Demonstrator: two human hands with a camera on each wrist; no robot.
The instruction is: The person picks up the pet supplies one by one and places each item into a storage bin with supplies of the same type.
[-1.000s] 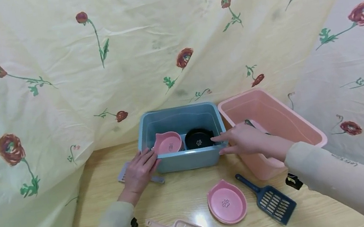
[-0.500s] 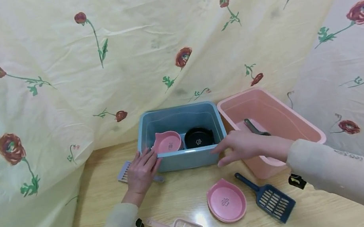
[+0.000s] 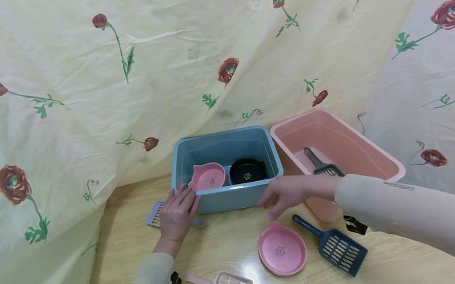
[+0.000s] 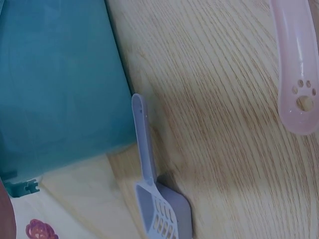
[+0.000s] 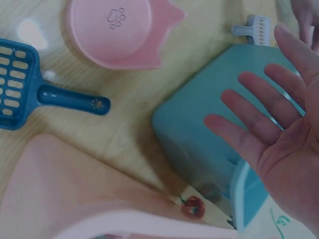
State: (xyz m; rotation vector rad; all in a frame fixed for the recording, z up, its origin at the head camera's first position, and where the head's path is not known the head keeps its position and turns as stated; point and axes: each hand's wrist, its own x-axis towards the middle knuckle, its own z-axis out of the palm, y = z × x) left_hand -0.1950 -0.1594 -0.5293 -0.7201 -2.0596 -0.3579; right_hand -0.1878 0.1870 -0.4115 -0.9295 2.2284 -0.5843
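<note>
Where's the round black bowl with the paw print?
In the head view, the round black bowl sits inside the blue rectangular bin, right of a pink cat-eared bowl.

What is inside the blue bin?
In the blue bin, a pink bowl and, to its right, a black bowl show. The bin's near wall hides their near sides; anything beneath them cannot be seen.
</note>
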